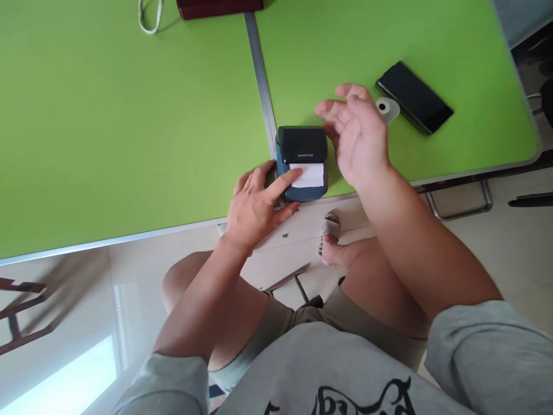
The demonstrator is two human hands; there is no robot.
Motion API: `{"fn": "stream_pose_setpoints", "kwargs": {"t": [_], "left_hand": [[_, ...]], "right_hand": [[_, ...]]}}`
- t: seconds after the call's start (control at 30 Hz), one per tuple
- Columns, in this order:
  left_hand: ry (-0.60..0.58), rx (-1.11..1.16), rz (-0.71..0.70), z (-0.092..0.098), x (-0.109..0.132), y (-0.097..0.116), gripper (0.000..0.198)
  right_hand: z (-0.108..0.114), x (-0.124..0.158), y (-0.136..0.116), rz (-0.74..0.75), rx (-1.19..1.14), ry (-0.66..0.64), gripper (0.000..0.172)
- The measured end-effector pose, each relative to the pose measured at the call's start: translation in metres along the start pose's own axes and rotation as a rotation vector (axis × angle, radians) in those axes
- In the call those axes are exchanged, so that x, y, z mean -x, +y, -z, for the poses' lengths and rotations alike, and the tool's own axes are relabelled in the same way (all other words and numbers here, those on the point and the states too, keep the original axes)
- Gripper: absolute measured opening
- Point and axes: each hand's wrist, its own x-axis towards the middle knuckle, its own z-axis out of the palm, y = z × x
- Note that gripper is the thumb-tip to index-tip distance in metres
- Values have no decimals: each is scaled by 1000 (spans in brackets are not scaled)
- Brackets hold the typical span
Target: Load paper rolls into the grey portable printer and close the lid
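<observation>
A small dark receipt printer lies at the table's near edge, with a strip of white paper showing at its front. My left hand grips the printer's left side and near edge, and its index finger presses on the paper. To the printer's right, my right hand is raised with its fingers loosely spread and nothing in them. Its lower fingers come close to the printer's right side; whether they touch it I cannot tell. Just beyond this hand is a small paper roll, partly hidden by the wrist.
A black phone lies right of the roll on the green table. A metal seam runs between two tabletops. At the far edge sit a dark red case and a white cord loop. My legs are below the near edge.
</observation>
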Motion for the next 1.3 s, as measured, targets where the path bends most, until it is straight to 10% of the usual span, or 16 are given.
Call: {"fn": "stream_pose_setpoints", "kwargs": {"t": [0.4, 0.7, 0.97, 1.17, 1.3], "left_hand": [[24, 8, 12, -4, -1, -3, 87], [30, 5, 51, -3, -4, 0, 84], [61, -23, 74, -7, -4, -1, 88], [43, -35, 108, -12, -5, -5, 114], [30, -39, 91, -12, -5, -6, 116]], "right_hand": [[29, -3, 20, 105, 515, -371, 56], [25, -2, 4, 135, 670, -499, 34], [26, 1, 17, 221, 716, -435, 40], [19, 19, 31, 384, 851, -70, 47], [14, 21, 31, 237, 869, -74, 58]]}}
